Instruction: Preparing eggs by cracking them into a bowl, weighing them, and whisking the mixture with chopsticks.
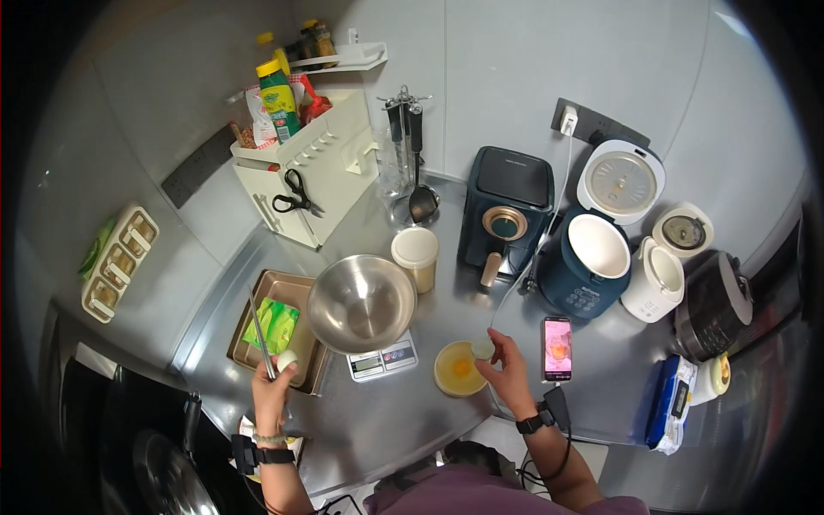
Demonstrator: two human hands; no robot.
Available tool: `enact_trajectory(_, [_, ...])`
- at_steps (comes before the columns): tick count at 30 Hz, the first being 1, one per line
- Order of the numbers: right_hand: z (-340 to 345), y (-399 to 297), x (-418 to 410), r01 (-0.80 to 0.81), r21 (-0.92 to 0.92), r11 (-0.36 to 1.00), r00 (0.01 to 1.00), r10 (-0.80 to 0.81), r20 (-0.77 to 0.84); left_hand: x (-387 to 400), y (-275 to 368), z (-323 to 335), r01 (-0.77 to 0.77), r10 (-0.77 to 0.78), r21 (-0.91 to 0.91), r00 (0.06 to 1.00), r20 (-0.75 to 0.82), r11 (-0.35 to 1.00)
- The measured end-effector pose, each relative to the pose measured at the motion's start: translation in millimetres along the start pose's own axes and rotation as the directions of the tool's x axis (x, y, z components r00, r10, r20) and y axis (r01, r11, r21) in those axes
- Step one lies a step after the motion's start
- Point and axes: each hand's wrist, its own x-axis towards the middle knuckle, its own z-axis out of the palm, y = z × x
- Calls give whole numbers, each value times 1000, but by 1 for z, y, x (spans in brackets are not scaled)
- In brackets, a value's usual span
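Note:
My left hand (273, 386) grips a long thin metal utensil (259, 325), which may be chopsticks or a knife, together with a pale eggshell piece (287, 359). It is over the near edge of a gold-brown baking pan (308, 373). Between the fingers of my right hand (508, 372) is another pale eggshell piece (483, 348), above the right rim of a small round bowl (444, 381). An egg yolk (461, 367) and clear egg white lie in that bowl. Left of it, a wide steel mixing bowl (362, 304) rests on a white kitchen scale (393, 362).
A green packet (273, 325) lies in the pan. A lidded tub (415, 257) adjoins the steel bowl. Behind are an air fryer (505, 206) and an open rice cooker (582, 270). A lit phone (557, 349) lies to the right, near a wipes pack (671, 404). A frying pan (174, 476) is lower left.

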Motion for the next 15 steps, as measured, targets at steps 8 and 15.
enact_trajectory(8, [4,9,24,21,104,994,994,-31,102,-62,27,58,181,-135,-228,970,204,957])
enact_trajectory(15, [22,72,74,61,-158,986,987,-36,157,-84,34,117,243,-132,-236,905,404,941])
